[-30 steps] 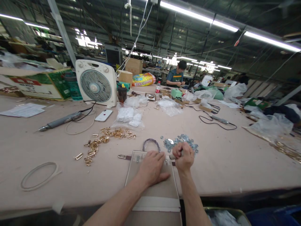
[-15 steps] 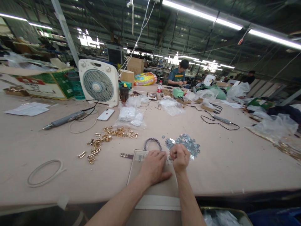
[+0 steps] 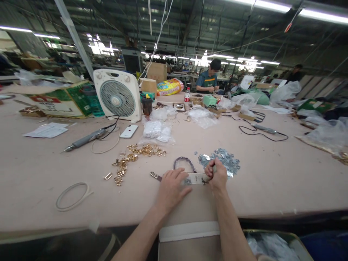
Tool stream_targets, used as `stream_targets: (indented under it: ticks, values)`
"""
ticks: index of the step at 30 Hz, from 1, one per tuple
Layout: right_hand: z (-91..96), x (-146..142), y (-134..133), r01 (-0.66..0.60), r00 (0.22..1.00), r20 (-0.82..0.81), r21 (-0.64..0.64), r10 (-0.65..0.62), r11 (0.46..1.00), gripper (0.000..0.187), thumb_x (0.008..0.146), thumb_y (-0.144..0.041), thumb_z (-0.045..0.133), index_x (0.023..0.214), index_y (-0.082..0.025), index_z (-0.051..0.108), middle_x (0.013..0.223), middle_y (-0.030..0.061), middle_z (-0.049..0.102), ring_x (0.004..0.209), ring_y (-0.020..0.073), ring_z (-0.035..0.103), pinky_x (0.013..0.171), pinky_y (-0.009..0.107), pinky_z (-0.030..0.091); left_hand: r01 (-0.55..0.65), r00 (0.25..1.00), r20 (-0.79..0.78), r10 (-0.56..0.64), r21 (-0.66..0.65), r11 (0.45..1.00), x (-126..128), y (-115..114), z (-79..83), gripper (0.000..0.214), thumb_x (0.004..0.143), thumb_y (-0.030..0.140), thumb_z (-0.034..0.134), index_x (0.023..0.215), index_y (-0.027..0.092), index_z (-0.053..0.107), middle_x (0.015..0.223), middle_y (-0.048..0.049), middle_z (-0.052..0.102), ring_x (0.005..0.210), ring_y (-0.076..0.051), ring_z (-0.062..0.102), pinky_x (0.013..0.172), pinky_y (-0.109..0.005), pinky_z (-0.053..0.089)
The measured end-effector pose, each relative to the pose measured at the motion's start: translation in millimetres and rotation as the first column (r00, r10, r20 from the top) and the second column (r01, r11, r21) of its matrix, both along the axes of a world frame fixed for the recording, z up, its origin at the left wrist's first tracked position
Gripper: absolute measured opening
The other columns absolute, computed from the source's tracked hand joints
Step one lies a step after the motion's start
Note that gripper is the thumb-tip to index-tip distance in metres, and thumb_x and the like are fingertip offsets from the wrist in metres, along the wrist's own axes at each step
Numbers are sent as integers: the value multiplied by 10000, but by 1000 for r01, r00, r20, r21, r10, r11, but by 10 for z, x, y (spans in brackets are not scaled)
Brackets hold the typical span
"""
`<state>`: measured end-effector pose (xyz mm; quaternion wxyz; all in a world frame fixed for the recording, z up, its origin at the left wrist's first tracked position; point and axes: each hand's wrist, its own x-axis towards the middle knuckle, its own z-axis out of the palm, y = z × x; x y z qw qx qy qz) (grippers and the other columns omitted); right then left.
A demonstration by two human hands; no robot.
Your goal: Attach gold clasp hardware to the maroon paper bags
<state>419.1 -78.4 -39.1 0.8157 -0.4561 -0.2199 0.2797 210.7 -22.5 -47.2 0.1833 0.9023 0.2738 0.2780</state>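
A beige handbag (image 3: 195, 206) lies flat at the table's near edge, its braided handle (image 3: 184, 161) pointing away from me. My left hand (image 3: 171, 188) presses flat on the bag's top, fingers spread beside the metal clasp plate (image 3: 196, 178). My right hand (image 3: 216, 176) is closed in a fist round a small tool with a pale handle, its tip on the plate's right end. A metal strap end (image 3: 155, 176) sticks out to the left of the bag.
Gold metal fittings (image 3: 130, 157) lie scattered left of the bag, silver pieces (image 3: 224, 159) to the right. Farther off are a white cable loop (image 3: 71, 195), an electric screwdriver (image 3: 85, 139), a phone (image 3: 129, 131), a fan (image 3: 117, 95) and plastic bags. A person works at the far side.
My right fist has dropped from upright above the bag onto the clasp plate's right end. My left hand has slid slightly left, baring the plate. The view has shifted.
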Motion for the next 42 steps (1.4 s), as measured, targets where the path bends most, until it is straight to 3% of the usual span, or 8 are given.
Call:
stream_targets:
  ticks: [3,6,9,16,25,33,36,42]
  values:
    - [194,-82,7,52,997,-52,-8,-53,999,378,873,-490,717,722,-192,540,559,-75,439,419,56,378,401,181,280,-10,997,72,12,-17,1000,-15,-39,-112,390,797,357,885,1145,315,713,1339,-24,693,1225,-278,597,1074,-494,459]
    - [298,-292,-32,56,998,1,156,-57,986,383,955,-465,615,700,-194,524,549,-78,398,411,52,338,412,186,280,-22,995,100,24,-22,1000,4,-41,-151,272,857,373,828,1114,327,751,1302,-21,713,1204,-273,607,1062,-501,465]
    - [240,-530,-65,5,996,80,275,-28,961,418,1007,-430,528,661,-196,505,526,-77,351,407,58,303,422,192,267,-34,995,91,35,-12,999,4,-21,-142,156,939,317,726,1088,332,769,1284,-18,724,1193,-263,615,1045,-493,470]
    - [-31,-815,-53,-30,987,156,350,-27,936,415,1029,-373,461,657,-199,522,514,-74,319,398,76,301,425,207,241,56,998,36,-57,27,998,-45,38,-119,202,962,281,671,1148,323,738,1295,-5,731,1185,-246,621,1017,-454,475]
    - [-168,-983,-70,91,934,288,380,-211,921,372,1045,-318,434,708,-211,552,534,-70,333,439,108,344,470,247,301,91,996,-1,-91,2,996,-55,68,-116,180,1009,297,592,1148,330,701,1289,39,741,1164,-228,629,994,-443,462]
    - [-285,-993,-25,117,851,482,213,-208,970,378,1027,-307,443,666,-215,508,546,-43,393,489,134,411,486,287,344,98,994,-47,-98,1,995,-43,70,-90,175,1016,259,551,1083,289,709,1271,-6,750,1151,-234,638,988,-457,457]
    - [-263,-973,-4,101,876,441,225,-194,969,374,1029,-315,438,676,-213,505,544,-56,374,466,119,389,471,270,323,106,993,-46,-105,16,994,-50,74,-98,173,1007,264,558,1098,282,704,1275,-20,747,1160,-239,641,991,-455,468]
    - [-101,-878,-28,183,955,159,354,-252,917,381,1028,-316,426,666,-211,476,542,-84,320,415,82,294,459,231,269,83,995,52,-84,30,996,-71,87,-198,240,958,278,655,1195,262,690,1301,-57,737,1214,-234,662,1045,-448,474]
